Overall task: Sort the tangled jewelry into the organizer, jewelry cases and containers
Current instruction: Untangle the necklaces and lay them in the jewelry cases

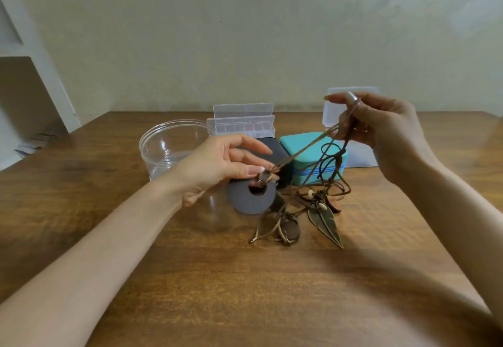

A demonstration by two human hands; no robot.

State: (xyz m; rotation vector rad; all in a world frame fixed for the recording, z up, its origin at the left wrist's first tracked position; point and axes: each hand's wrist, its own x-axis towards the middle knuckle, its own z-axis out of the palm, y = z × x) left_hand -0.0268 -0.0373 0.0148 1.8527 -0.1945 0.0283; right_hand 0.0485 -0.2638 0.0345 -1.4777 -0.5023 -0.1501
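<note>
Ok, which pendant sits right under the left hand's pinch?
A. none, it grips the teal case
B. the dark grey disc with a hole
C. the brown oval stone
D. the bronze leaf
B: the left hand pinches the cord just above the dark grey disc, while the bronze leaf is further right, below the strands that the right hand holds up.

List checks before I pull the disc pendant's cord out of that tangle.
1. Grip: left hand pinches cord at disc pendant: ok.
2. Support: right hand holds tangle up by its strands: ok.
3. Is cord clear of leaf pendant strands: not ok, knotted.
4. Is teal case open: not ok, closed.
5. Is round clear container open: ok.
6. Exact knot position: cannot tell.
</note>
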